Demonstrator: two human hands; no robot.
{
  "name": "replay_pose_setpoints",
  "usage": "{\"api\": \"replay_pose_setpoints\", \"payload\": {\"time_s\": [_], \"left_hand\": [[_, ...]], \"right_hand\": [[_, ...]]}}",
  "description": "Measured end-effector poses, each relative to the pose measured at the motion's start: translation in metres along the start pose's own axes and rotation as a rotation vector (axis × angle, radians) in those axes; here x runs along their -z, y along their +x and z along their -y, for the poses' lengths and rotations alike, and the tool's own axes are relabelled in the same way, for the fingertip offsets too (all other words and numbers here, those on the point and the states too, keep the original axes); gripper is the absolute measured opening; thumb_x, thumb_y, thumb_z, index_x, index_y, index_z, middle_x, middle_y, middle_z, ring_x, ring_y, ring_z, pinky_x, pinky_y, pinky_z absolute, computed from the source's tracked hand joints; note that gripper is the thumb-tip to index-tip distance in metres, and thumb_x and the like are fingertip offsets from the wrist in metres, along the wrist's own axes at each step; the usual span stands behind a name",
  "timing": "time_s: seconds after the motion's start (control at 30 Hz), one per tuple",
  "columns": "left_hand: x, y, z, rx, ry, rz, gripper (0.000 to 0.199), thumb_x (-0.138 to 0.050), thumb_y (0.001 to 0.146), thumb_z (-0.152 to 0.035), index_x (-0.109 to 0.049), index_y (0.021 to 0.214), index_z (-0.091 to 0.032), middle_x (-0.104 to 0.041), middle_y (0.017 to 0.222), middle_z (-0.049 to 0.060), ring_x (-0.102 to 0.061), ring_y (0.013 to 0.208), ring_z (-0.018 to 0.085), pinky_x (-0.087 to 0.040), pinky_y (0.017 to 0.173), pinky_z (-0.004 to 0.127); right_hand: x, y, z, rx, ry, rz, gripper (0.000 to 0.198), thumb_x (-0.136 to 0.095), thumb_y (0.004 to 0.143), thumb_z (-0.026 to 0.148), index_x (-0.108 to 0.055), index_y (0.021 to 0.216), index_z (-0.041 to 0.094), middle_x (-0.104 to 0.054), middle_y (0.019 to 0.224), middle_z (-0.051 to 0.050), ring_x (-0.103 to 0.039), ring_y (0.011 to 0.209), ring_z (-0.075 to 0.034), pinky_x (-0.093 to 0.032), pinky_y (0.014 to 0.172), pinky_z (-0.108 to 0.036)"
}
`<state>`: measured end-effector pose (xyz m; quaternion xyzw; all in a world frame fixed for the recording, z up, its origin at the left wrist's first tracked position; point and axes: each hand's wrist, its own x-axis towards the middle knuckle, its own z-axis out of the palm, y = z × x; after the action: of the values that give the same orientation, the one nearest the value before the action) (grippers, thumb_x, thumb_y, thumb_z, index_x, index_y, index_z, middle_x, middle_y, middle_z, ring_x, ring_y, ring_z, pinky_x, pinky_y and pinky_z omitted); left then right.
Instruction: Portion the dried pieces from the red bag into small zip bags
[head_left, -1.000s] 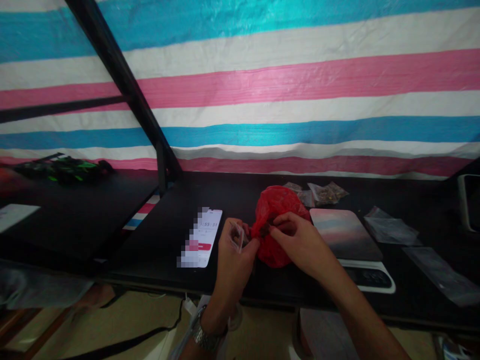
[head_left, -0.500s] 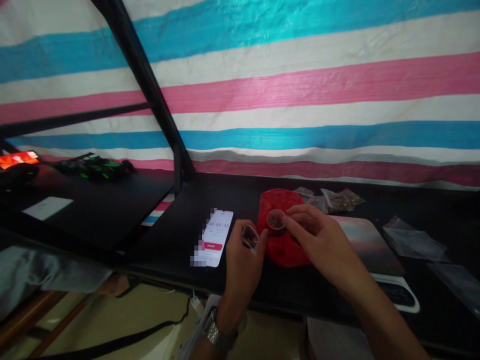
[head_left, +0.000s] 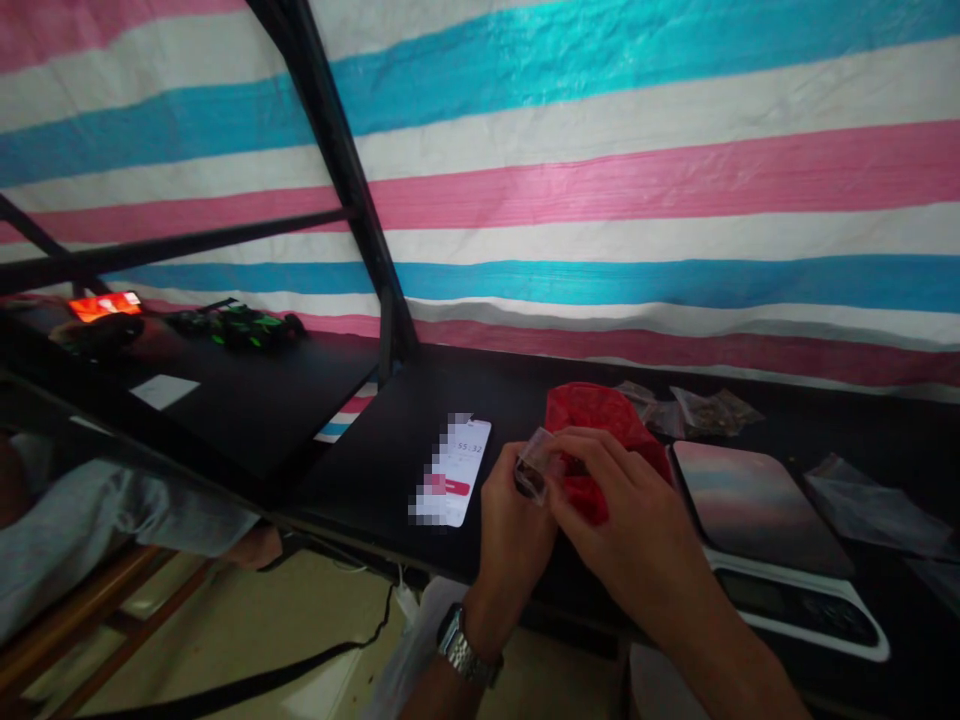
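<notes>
- Small clear bag (head_left: 531, 466): upright-ish, mouth up, in L hand (head_left: 517, 515), just L of R fingertips. Dark stuff shows at it, too blurry to ID.
- L hand: loosely curled, thumb + fingers closed round bag.
- R hand (head_left: 600, 490): thumb + fingers bent, tips close together at bag's R edge; can't tell if they pinch the bag or sth else, tips hide it.
- Red bag (head_left: 600, 405): bhd R hand, partly covered by it; red film also shows btwn R thumb & fingers.
- Small filled bags (head_left: 712, 412): beyond R hand, past red bag, w/ brownish bits.
- Scale (head_left: 765, 500): just R of R hand, silvery plate on white body, buttons on near side; display too dim to read.
- Flat clear bags (head_left: 874, 500): farther R of R hand, past scale.
- Phone (head_left: 469, 465): just L of L hand, face up, screen lit, "55:32" legible, part pixelated.
- Watch (head_left: 466, 648): on L wrist, metal band.
- Black table (head_left: 360, 465): under both hands' work area.
- Striped sheet (head_left: 600, 180): bhd it all, beyond both hands; blue/white/pink.
- Green-black object (head_left: 251, 328) + white card (head_left: 165, 391): well L of L hand, on the adjoining top.
</notes>
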<state>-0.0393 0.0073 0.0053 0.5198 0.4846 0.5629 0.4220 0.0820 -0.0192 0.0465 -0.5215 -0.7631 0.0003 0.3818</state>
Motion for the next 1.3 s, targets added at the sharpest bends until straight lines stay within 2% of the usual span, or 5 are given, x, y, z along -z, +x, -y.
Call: {"api": "replay_pose_setpoints", "payload": {"time_s": [0.2, 0.37, 0.63, 0.8, 1.3], "left_hand": [[0.000, -0.001, 0.007, -0.014, 0.013, 0.030, 0.016, -0.070, 0.089, -0.029, -0.060, 0.099, -0.022, -0.068, 0.081, -0.002, -0.059, 0.068, 0.015, -0.047, 0.065, 0.026], [0.001, -0.003, 0.005, -0.020, 0.127, -0.040, 0.014, -0.066, 0.089, -0.023, -0.053, 0.093, -0.024, -0.055, 0.074, -0.005, -0.055, 0.063, 0.014, -0.044, 0.063, 0.026], [-0.005, -0.008, 0.006, -0.362, 0.150, -0.329, 0.031, -0.067, 0.085, -0.012, -0.050, 0.107, -0.024, -0.049, 0.092, -0.002, -0.053, 0.076, 0.014, -0.045, 0.071, 0.026], [-0.018, -0.010, 0.014, -0.446, 0.111, -0.270, 0.050, -0.067, 0.082, -0.010, -0.043, 0.123, -0.026, -0.046, 0.107, 0.002, -0.053, 0.088, 0.016, -0.048, 0.077, 0.028], [-0.019, -0.024, 0.013, -0.599, 0.535, 0.136, 0.071, -0.063, 0.095, -0.024, -0.036, 0.161, -0.025, -0.050, 0.151, 0.016, -0.047, 0.139, 0.034, -0.047, 0.113, 0.054]], "right_hand": [[0.001, -0.001, 0.000, 0.038, 0.053, -0.056, 0.022, -0.062, 0.099, 0.021, -0.064, 0.120, 0.027, -0.077, 0.126, -0.007, -0.075, 0.110, -0.025, -0.056, 0.095, -0.041], [0.011, 0.000, -0.024, -0.227, 0.030, -0.112, 0.021, -0.067, 0.095, 0.026, -0.068, 0.115, 0.027, -0.078, 0.115, -0.007, -0.074, 0.105, -0.028, -0.057, 0.093, -0.045], [0.018, -0.004, -0.039, -0.227, 0.106, 0.035, 0.011, -0.065, 0.095, 0.030, -0.075, 0.100, 0.027, -0.076, 0.119, -0.009, -0.068, 0.115, -0.032, -0.051, 0.103, -0.052], [0.026, -0.003, -0.010, -0.222, 0.376, 0.225, 0.007, -0.069, 0.095, 0.026, -0.075, 0.098, 0.030, -0.076, 0.110, -0.002, -0.071, 0.102, -0.022, -0.055, 0.093, -0.036], [0.051, -0.002, -0.037, -0.582, 0.782, -0.381, 0.024, -0.083, 0.086, 0.046, -0.077, 0.079, 0.024, -0.073, 0.069, 0.000, -0.067, 0.062, -0.015, -0.053, 0.058, -0.024]]}}
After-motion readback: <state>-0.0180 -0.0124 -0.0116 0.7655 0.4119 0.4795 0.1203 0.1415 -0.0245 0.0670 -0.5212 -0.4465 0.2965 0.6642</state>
